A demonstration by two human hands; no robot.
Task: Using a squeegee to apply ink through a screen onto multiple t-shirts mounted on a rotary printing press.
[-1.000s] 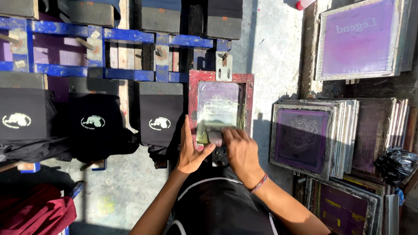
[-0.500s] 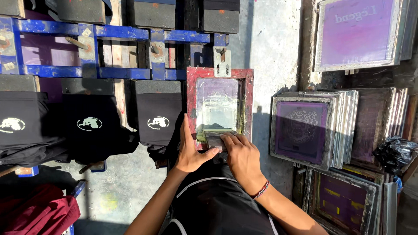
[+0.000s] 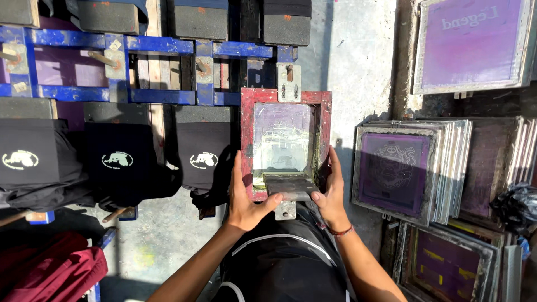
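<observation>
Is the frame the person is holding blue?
No, the frame between the left hand and right hand is red; the blue rails lie behind it.

Three printed black shirts (image 3: 117,159), one red-framed screen (image 3: 284,146), two hands (image 3: 246,198)

A red-framed rectangular printing screen (image 3: 285,146) sits centre frame; purple-coated grey-framed screens (image 3: 394,170) stack right, another purple screen (image 3: 472,45) upper right.

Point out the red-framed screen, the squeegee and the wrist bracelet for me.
red-framed screen (image 3: 285,95): head view, top frame bar.
squeegee (image 3: 290,187): head view, grey blade holder.
bracelet (image 3: 339,230): head view, band on right wrist.
</observation>
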